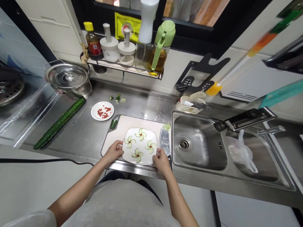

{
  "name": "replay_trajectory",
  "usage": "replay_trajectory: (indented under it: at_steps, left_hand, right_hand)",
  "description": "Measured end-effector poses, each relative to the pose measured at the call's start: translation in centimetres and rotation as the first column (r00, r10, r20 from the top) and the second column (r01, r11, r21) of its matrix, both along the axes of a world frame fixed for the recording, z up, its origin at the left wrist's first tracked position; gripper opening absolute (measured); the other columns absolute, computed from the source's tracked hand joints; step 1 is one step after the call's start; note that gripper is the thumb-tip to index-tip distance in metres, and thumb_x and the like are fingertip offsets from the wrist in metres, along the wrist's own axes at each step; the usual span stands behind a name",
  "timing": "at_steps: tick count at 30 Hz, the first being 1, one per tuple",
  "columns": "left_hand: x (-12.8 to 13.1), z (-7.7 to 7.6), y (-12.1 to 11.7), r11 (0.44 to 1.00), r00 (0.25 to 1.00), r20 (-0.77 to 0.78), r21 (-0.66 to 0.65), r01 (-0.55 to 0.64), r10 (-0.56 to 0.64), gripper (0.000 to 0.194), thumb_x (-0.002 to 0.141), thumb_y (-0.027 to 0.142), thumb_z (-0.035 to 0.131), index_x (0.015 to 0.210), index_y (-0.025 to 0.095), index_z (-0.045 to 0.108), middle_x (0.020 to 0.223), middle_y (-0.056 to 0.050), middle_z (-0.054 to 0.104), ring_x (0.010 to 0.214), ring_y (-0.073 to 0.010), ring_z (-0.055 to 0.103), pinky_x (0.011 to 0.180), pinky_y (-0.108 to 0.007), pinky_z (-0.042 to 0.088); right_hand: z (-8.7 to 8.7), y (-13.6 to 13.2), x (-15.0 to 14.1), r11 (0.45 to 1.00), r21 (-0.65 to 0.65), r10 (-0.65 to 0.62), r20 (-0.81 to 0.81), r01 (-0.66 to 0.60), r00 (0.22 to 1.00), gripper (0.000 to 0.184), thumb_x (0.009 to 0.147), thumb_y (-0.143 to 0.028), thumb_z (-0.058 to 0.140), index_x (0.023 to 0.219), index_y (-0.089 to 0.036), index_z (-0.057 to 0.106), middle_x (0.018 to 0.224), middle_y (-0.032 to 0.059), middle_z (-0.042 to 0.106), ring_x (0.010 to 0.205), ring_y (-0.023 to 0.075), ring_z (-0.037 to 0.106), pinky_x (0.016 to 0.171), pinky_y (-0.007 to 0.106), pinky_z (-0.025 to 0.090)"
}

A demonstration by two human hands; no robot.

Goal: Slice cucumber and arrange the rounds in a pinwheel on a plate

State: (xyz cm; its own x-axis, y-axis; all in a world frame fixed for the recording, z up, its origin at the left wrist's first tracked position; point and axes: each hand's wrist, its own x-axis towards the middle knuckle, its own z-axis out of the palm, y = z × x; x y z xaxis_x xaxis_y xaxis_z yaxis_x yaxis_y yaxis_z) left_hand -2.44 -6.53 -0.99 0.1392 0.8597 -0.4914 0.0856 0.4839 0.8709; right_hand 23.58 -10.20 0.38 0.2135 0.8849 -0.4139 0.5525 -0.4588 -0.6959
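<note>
White squarish plate (139, 145), edges pinched in the grip of left hand (114, 151) and right hand (162, 161); cleaver (165, 140) just beside, cucumber (60, 123) well apart.

1. Small brown bottle with a yellow cap (91, 38): a red label (95, 48) with a pale patch, its print too small to read.
2. Flat, bright yellow packet (120, 22): a round red-and-white emblem (127, 26) and dark marks, too blurred to read.
</note>
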Motion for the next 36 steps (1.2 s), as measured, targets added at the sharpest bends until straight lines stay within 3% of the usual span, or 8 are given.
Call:
replay_trajectory:
  at_steps: [8,15,20,23,26,30,34,36]
  left_hand:
    - [-1.4,5.1,-0.7,0.992,0.949,0.310,-0.095,0.086,-0.052,0.050,0.062,0.025,0.068,0.104,0.026,0.040,0.084,0.004,0.061,0.064,-0.0098,0.059,0.054,-0.020,0.047]
    - [-1.4,6.3,-1.0,0.987,0.905,0.424,-0.120,0.105,-0.045,0.054,0.060,0.017,0.069,0.102,0.025,0.037,0.074,0.005,0.063,0.055,-0.0073,0.055,0.053,-0.018,0.045]
    - [-0.8,6.6,-1.1,0.990,0.901,0.433,-0.121,0.073,-0.013,0.051,0.058,0.015,0.068,0.099,0.025,0.038,0.073,0.006,0.064,0.057,-0.0080,0.056,0.053,-0.017,0.043]
    - [-0.4,6.8,-1.2,0.991,0.893,0.450,-0.115,0.072,-0.012,0.051,0.057,0.015,0.068,0.097,0.025,0.038,0.071,0.007,0.063,0.055,-0.0076,0.055,0.053,-0.017,0.042]
    - [0.3,6.5,-1.4,0.991,0.882,0.470,-0.109,0.083,-0.022,0.050,0.057,0.014,0.067,0.096,0.024,0.038,0.068,0.008,0.062,0.054,-0.0077,0.055,0.053,-0.016,0.040]
    - [1.7,5.8,-2.0,0.986,0.856,0.513,-0.100,0.131,-0.062,0.051,0.057,0.013,0.067,0.097,0.024,0.038,0.071,0.007,0.062,0.057,-0.0084,0.056,0.053,-0.016,0.038]
    - [3.3,5.8,-2.9,0.950,0.813,0.541,-0.078,0.301,-0.213,0.049,0.063,0.021,0.073,0.102,0.023,0.043,0.087,0.000,0.065,0.072,-0.0124,0.061,0.064,-0.023,0.044]
    - [3.9,5.8,-3.1,0.914,0.783,0.527,-0.029,0.405,-0.330,0.046,0.066,0.026,0.074,0.104,0.022,0.048,0.095,-0.004,0.066,0.079,-0.0133,0.061,0.071,-0.026,0.045]
  right_hand:
    - [3.7,-1.1,0.1,0.992,0.063,-0.075,-0.414,0.111,0.907,0.029,0.069,-0.032,0.055,0.094,-0.023,0.044,0.052,-0.0119,0.037,0.047,0.0113,0.041,0.050,0.023,0.035]
    - [6.2,-1.6,-0.1,0.986,0.034,-0.121,-0.538,0.165,0.834,0.033,0.067,-0.037,0.062,0.094,-0.024,0.047,0.052,-0.0115,0.039,0.047,0.0096,0.041,0.047,0.021,0.032]
    - [5.8,-1.9,-0.2,0.970,0.010,-0.192,-0.579,0.242,0.793,0.035,0.065,-0.036,0.064,0.095,-0.023,0.050,0.050,-0.0120,0.041,0.044,0.0093,0.041,0.044,0.021,0.033]
    - [5.4,-2.4,-0.5,0.942,-0.036,-0.280,-0.636,0.335,0.719,0.038,0.066,-0.039,0.068,0.098,-0.024,0.054,0.058,-0.0078,0.056,0.051,0.0119,0.052,0.048,0.022,0.041]
    - [4.7,-2.7,-1.3,0.871,-0.131,-0.405,-0.739,0.474,0.539,0.043,0.067,-0.047,0.071,0.101,-0.024,0.058,0.082,-0.0002,0.070,0.074,0.0179,0.065,0.062,0.027,0.052]
    - [3.4,-2.5,-2.2,0.766,-0.257,-0.505,-0.807,0.589,0.305,0.054,0.067,-0.055,0.071,0.107,-0.021,0.061,0.106,0.0072,0.071,0.098,0.0256,0.066,0.078,0.037,0.055]
    - [2.7,-5.0,-0.2,0.666,-0.269,-0.600,-0.748,0.696,0.285,0.061,0.068,-0.057,0.069,0.117,-0.023,0.060,0.110,0.0067,0.070,0.104,0.0275,0.064,0.088,0.044,0.052]
    - [3.0,-7.7,2.0,0.677,-0.223,-0.583,-0.744,0.701,0.326,0.064,0.069,-0.060,0.066,0.122,-0.025,0.058,0.112,0.0061,0.069,0.104,0.0285,0.064,0.087,0.046,0.052]
